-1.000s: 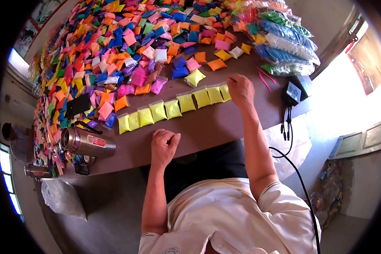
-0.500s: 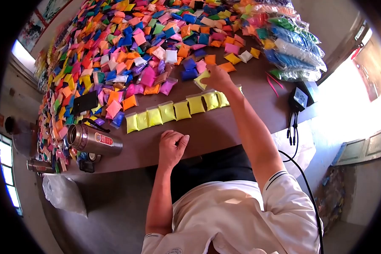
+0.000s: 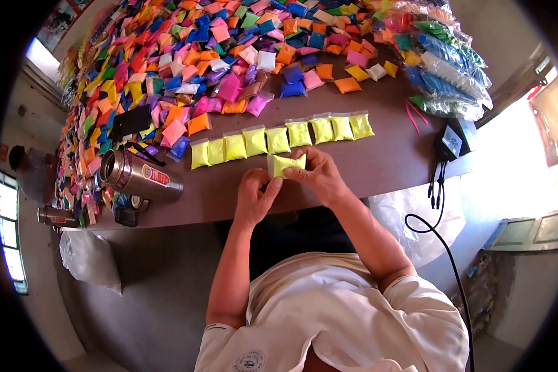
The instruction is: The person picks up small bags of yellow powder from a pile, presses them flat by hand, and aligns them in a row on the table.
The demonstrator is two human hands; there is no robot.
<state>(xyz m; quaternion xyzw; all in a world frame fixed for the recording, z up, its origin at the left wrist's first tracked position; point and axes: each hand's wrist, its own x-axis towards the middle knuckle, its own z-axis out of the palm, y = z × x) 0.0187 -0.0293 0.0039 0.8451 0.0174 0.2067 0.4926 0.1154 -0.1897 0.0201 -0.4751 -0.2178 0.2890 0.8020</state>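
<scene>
A yellow packet (image 3: 287,165) is held between my two hands near the table's front edge. My right hand (image 3: 318,176) pinches its right side between thumb and fingers. At its left edge, my left hand (image 3: 258,193) has thumb and fingers closed on the packet's lower left corner. Just beyond my hands, several yellow packets (image 3: 255,141) lie side by side in a row across the brown table (image 3: 366,162).
Many colored packets (image 3: 229,87) are heaped at the back and left. A steel flask (image 3: 144,177) lies front left, near a black flat object (image 3: 131,123). Bundled clear bags (image 3: 446,77) and a black device with cables (image 3: 449,144) are at the right.
My right hand has come back from beyond the row with the yellow packet. My left hand has risen to meet it. The view has shifted slightly.
</scene>
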